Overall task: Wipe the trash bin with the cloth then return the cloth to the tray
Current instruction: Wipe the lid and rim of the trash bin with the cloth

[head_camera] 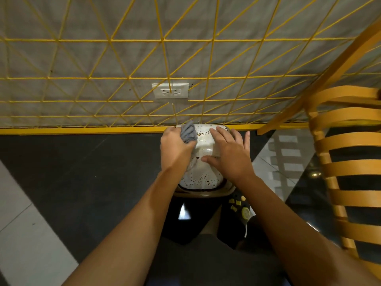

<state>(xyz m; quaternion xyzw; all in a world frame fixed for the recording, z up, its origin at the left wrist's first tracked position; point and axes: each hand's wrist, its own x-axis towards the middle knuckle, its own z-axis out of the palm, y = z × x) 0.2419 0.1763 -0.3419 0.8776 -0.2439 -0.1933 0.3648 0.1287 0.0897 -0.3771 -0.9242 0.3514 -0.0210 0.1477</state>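
**Cloth on the bin lid**

The left hand point(175, 145) is closed around a bunched grey cloth point(188, 132), pressing it to the speckled white lid of the trash bin point(201, 174). The right hand point(228, 153) lies open and flat on the lid, holding nothing. The bin stands on the dark floor point(82, 172) against a yellow wire grid point(111, 79).

A trash bin point(203, 162) with a glossy, off-white lid, smooth and speckled with dark brown spots, catches the light. A soft grey cloth point(188, 132), matt and crumpled, lies against it. The wall point(82, 58) behind is rough, matt grey concrete, fronted by a yellow painted metal grid point(162, 40). A smooth white plastic outlet point(170, 91) sits on the wall. The floor point(82, 172) is dark and matt. The chair point(346, 162) has smooth, slightly shiny, curved wooden slats.
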